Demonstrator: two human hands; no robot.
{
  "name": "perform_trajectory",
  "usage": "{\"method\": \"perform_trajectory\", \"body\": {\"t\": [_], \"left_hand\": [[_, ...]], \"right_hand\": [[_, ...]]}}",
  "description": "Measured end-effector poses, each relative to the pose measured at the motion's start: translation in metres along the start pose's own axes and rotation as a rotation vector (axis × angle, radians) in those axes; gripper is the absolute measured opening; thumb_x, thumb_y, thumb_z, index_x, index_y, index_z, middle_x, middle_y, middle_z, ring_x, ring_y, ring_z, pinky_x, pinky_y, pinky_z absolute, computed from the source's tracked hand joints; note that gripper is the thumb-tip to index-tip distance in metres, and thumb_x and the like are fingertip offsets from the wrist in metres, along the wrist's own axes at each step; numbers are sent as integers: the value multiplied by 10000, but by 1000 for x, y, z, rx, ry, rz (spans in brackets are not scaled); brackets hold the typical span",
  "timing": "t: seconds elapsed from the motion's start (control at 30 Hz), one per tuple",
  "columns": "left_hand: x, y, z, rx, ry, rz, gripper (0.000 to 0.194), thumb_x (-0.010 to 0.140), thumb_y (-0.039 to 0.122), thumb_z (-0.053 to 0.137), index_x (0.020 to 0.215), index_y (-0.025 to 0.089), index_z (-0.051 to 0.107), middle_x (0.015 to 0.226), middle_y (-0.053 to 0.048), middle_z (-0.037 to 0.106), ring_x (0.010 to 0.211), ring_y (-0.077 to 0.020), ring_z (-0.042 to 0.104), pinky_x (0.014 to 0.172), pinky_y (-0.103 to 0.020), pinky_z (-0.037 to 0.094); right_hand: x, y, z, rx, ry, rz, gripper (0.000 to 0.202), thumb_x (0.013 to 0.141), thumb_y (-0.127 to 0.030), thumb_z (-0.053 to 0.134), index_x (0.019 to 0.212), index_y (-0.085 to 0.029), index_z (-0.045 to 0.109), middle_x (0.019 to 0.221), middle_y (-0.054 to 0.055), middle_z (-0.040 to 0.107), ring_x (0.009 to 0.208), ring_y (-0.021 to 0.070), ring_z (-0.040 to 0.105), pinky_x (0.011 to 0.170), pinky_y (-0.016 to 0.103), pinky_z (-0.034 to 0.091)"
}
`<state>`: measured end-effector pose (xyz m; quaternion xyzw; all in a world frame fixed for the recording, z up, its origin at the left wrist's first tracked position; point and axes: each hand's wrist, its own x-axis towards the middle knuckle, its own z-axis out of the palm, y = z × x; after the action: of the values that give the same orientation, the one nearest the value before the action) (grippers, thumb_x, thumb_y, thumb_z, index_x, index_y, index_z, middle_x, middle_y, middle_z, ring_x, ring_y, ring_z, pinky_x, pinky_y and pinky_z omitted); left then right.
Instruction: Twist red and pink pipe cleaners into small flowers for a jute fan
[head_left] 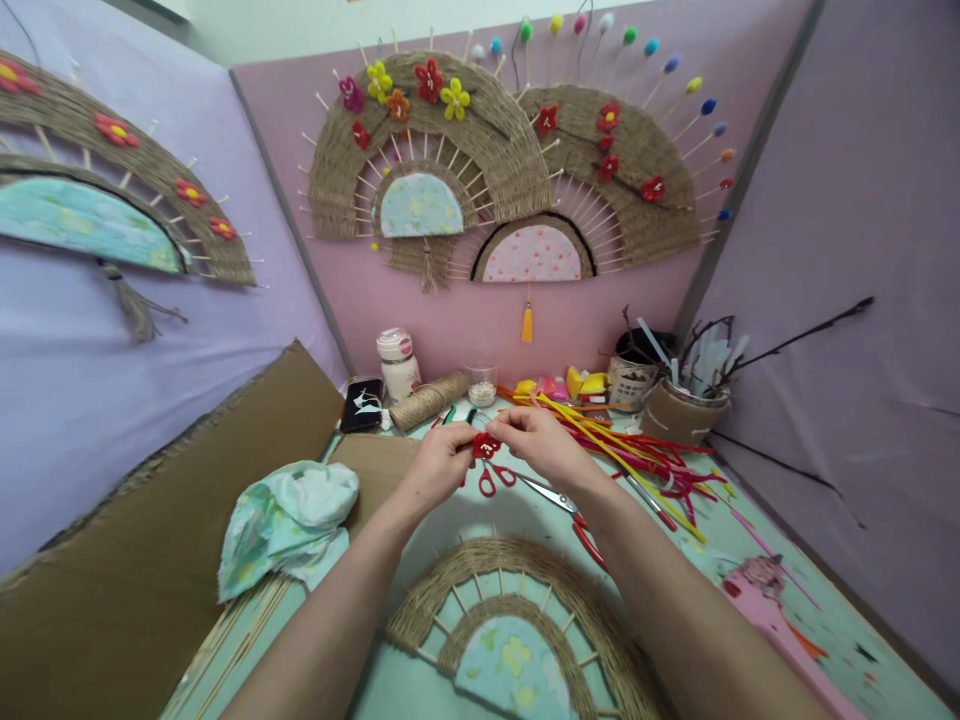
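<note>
Between my two hands, above the middle of the table, is a small red pipe-cleaner flower [486, 446] with pale specks at its centre. My left hand [448, 450] pinches its left edge with thumb and fingers. On the other side my right hand [534, 437] has its fingers pinched together at the flower's upper right; what exactly lies in the fingertips is too small to tell. Just below are red-handled small scissors [495, 480] and larger scissors [555, 495], partly under my right wrist. Nearer me lies a woven twine fan [480, 565] with a flowered cloth centre.
Red and yellow pipe cleaners [645, 455] are heaped at right, before a pot of sticks [684, 410]. A twine roll [429, 400], white bottle [398, 365] and cup of beads [481, 388] stand behind. Crumpled cloth [289, 520] and cardboard [172, 510] lie left; a pink glue gun [780, 630] right.
</note>
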<state>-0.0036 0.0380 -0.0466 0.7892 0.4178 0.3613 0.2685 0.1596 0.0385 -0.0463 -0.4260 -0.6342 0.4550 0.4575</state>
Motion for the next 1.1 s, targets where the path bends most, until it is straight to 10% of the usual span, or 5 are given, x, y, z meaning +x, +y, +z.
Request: {"method": "perform_trajectory", "body": {"t": [0.6, 1.1], "left_hand": [[-1, 4, -5, -419, -119, -267, 213, 749, 343, 582, 688, 140, 599, 529, 33, 458, 440, -71, 396, 434, -207, 348], [-1, 7, -4, -181, -259, -154, 191, 747, 196, 441, 722, 142, 623, 656, 3, 541, 605, -111, 438, 568, -224, 354]], "right_hand": [[0, -9, 0, 146, 104, -9, 223, 762, -376, 579, 829, -167, 617, 568, -47, 471, 506, 88, 375, 488, 225, 293], [1, -5, -6, -115, -109, -46, 171, 745, -294, 582, 715, -136, 640, 652, 10, 603, 601, 114, 508, 573, 229, 383]]}}
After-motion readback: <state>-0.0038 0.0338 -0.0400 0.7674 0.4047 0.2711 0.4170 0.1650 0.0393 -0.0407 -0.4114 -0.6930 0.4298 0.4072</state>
